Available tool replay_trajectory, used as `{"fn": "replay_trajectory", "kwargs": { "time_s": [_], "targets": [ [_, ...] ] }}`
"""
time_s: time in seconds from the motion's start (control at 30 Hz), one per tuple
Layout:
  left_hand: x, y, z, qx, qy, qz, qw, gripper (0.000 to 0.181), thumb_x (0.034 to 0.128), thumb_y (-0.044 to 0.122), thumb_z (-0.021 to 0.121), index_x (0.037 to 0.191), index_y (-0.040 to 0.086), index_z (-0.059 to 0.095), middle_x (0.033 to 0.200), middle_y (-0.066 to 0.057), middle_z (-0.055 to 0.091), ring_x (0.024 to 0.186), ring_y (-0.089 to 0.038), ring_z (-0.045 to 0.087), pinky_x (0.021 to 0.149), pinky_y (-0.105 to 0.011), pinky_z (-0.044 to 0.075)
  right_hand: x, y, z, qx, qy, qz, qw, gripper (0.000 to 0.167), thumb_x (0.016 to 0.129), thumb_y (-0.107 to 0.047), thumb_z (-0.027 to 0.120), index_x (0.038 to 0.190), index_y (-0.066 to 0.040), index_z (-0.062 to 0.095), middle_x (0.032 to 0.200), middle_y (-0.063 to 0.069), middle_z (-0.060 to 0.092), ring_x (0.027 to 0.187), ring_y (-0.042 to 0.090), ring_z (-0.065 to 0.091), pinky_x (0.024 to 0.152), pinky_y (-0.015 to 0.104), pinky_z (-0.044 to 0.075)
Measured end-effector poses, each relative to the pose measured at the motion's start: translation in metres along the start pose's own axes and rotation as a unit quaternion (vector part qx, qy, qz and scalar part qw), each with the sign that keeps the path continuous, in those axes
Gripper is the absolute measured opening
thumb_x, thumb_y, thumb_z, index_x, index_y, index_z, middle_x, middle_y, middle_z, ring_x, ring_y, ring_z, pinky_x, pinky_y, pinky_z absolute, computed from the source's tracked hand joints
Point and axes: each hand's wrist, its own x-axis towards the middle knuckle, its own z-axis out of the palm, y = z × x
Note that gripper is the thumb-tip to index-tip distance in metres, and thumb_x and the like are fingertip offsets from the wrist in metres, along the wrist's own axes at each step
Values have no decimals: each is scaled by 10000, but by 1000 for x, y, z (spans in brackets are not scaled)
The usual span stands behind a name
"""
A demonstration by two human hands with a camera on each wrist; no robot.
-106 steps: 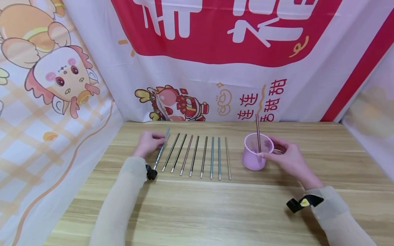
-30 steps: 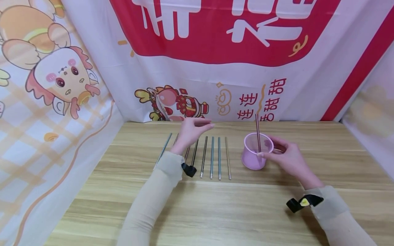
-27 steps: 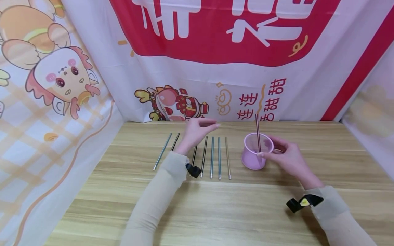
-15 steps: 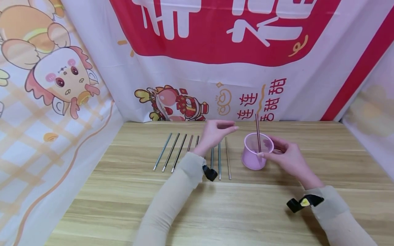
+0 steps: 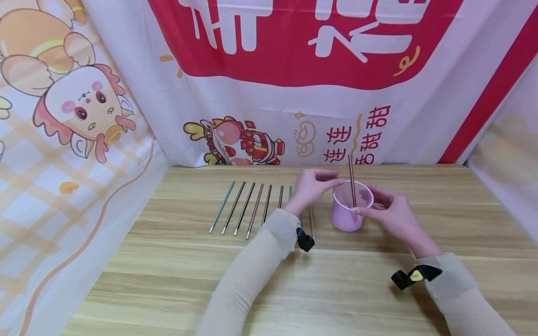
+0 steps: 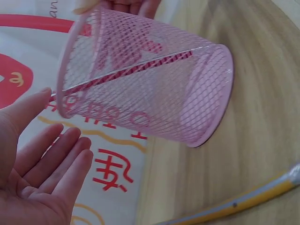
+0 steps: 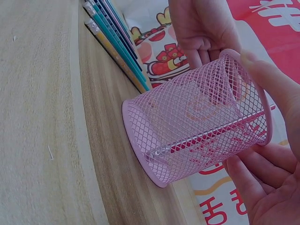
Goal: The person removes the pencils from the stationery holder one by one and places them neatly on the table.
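Observation:
A pink mesh pen holder point(image 5: 345, 220) stands upright on the wooden table, with one dark red pencil point(image 5: 352, 175) leaning inside it. My right hand point(image 5: 392, 212) holds the holder by its rim from the right, thumb in front and fingers behind. My left hand point(image 5: 312, 187) is at the left of the rim, fingers extended and holding nothing; in the left wrist view its thumb tip is close to the rim and the pencil's end. Left of the holder, pencils lie in a row: a blue pencil point(image 5: 222, 207) at the far end, then black pencils point(image 5: 233, 208) and a reddish pencil point(image 5: 255, 211).
Part of the row is hidden under my left hand and forearm. A yellow pencil point(image 6: 243, 202) lies nearest the holder, beside a teal pencil point(image 7: 112, 40). A printed cloth point(image 5: 252, 102) hangs at the table's back edge.
My left hand has let go of the blue pencil at the row's left end and moved right, over the row, to the holder. My right hand has stayed on the holder.

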Motion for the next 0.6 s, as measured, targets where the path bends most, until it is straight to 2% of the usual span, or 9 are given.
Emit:
{"fn": "replay_trajectory", "kwargs": {
  "time_s": [0.23,0.4,0.6],
  "targets": [
    [4,0,14,-69,-21,13,10000,359,834,369,862,1127,173,791,1038,110,755,927,0,670,853,-189,548,-1,-1,0,-14,33,-69,10000,791,857,-295,858,1490,-10,481,1385,226,586,1208,371,608,859,124,522],
    [6,1,19,6,-65,57,10000,380,838,378,855,1137,154,786,1032,116,752,920,4,664,861,-198,547,-2,-4,1,-47,11,5,10000,802,854,-324,857,1493,-16,481,1389,224,585,1216,376,604,857,123,521],
    [9,1,25,52,16,-22,10000,314,829,370,861,1080,192,802,978,135,750,888,10,660,836,-198,551,-1,-4,1,-100,16,43,9999,801,858,-312,855,1498,-19,475,1395,231,578,1220,380,601,854,122,523]
  ]
}}
